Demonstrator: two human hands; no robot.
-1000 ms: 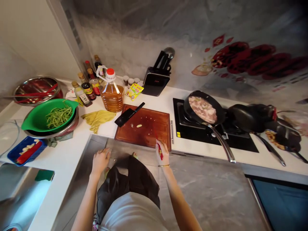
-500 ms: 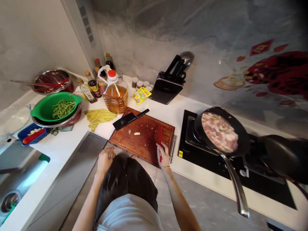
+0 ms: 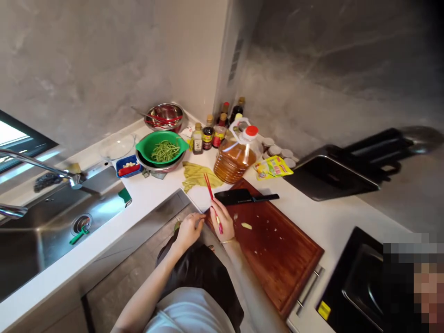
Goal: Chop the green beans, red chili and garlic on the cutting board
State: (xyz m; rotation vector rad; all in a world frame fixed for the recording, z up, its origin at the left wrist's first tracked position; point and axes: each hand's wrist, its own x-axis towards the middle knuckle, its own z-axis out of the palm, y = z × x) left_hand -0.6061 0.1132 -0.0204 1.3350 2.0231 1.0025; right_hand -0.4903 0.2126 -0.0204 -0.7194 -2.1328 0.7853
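My right hand (image 3: 223, 221) is closed around a pair of red chopsticks (image 3: 208, 186), whose ends point away from me. It hovers over the left edge of the wooden cutting board (image 3: 287, 266). Just left of it, my left hand (image 3: 189, 232) is held near the board's corner, fingers loosely bent and apart, with nothing visible in it. A black cleaver (image 3: 234, 197) lies across the far end of the board. Near the cleaver rests a pale yellow slice (image 3: 246, 225), with small scraps scattered around. A yellow cloth (image 3: 196, 175) lies beyond my hands.
A green colander (image 3: 144, 147) of green beans (image 3: 165, 151) sits left, near a blue tray (image 3: 127, 172) and a metal bowl (image 3: 164, 108). An oil jug (image 3: 232, 162), sauce bottles (image 3: 207, 137) and a knife block (image 3: 333, 175) line the back. The sink (image 3: 104, 203) is left, the stove (image 3: 350, 277) right.
My view has swung left, bringing the sink into sight and losing the pan of meat. My right hand has moved with the chopsticks from the board's right side to its left, near my left hand.
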